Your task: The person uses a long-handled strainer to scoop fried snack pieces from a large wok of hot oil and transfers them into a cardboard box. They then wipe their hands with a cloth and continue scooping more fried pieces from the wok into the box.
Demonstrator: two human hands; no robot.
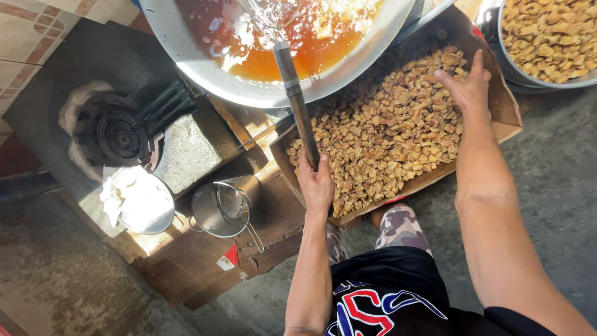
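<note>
1. Head view looked down on the left hand, wrapped around the long handle of a skimmer dipped into the wok of bubbling amber oil.
2. Right hand lay spread, fingers wide, on the fried golden pieces heaped in a cardboard tray (holding nothing).
3. Beside the tray sat a small metal strainer.

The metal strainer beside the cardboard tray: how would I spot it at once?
Start at the big wok of orange oil and go down past the left hand. On the brown cardboard lies the strainer, a round mesh bowl with a wire handle, shinier than the white-lined bowl beside it.
</note>
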